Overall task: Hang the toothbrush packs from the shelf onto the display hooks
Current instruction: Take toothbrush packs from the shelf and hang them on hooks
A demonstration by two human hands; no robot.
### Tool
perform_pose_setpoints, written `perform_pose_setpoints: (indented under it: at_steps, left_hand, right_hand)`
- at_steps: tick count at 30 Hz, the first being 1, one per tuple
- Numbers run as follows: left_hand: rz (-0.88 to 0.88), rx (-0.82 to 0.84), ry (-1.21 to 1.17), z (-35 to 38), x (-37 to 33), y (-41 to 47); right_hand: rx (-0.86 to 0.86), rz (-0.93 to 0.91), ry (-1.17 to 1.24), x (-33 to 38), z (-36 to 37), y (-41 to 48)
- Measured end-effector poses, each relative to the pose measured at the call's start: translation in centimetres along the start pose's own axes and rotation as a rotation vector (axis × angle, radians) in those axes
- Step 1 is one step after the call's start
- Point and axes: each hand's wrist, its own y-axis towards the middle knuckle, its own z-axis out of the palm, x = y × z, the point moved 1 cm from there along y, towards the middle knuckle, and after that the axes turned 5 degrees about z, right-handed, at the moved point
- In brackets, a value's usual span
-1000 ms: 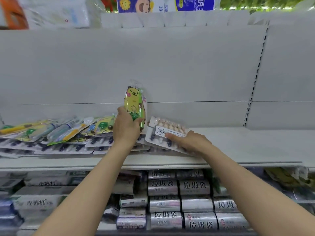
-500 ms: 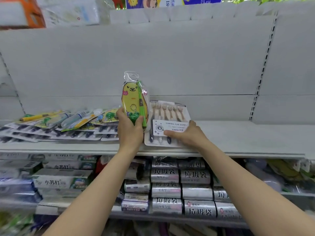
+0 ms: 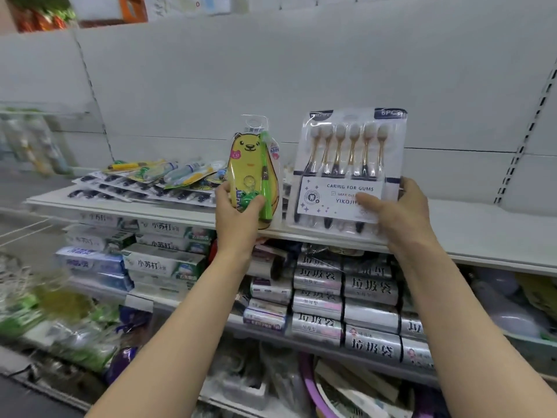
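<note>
Toothbrush six-pack point(image 3: 346, 164), tilted on the shelf point(image 3: 482, 226) before, now upright in right hand point(image 3: 404, 220).

Up front, upright and side by side before the white metal shelf point(image 3: 482, 224): at left the yellow bear-shaped plastic toothbrush pack point(image 3: 253, 173), gripped at its lower end by the left hand point(image 3: 238, 218); just to its right, not touching it, the clear rectangular blister pack of 6 toothbrushes point(image 3: 346, 164), held at its lower right corner by the right hand point(image 3: 401, 215), thumb across the front card. Behind and left of both, flat on the shelf, an overlapping spread of flat plastic toothbrush packs point(image 3: 150, 182). Behind everything, the pale grey back panel point(image 3: 271, 70). On the tier below, white cardboard toothpaste boxes point(image 3: 162, 260) stacked at left, silver foil-wrapped rolls point(image 3: 370, 288) stacked at right, beneath the pack of 6.
</note>
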Motion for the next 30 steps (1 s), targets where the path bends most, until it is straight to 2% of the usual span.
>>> perform_pose_setpoints:
  at_steps: [6,13,18,23,30]
  left_hand:
    - [-0.017,-0.048,-0.093,-5.0,-0.4,-0.1]
    - [-0.050,-0.108,-0.153,-15.1,-1.4,1.8]
    - [-0.035,-0.149,-0.174,-26.9,-2.7,4.7]
    - [-0.012,-0.203,-0.204,-40.4,-3.5,7.3]
    - [-0.039,-0.232,-0.259,-56.6,-3.3,10.7]
  right_hand:
    - [0.059,-0.111,0.114,1.0,2.7,-4.6]
    - [0.120,-0.215,0.164,2.4,11.1,-10.5]
    - [0.150,-0.229,0.118,2.8,21.8,-15.0]
    - [0.214,-0.226,0.196,3.2,34.3,-21.2]
    - [0.344,-0.131,0.256,3.2,50.0,-29.3]
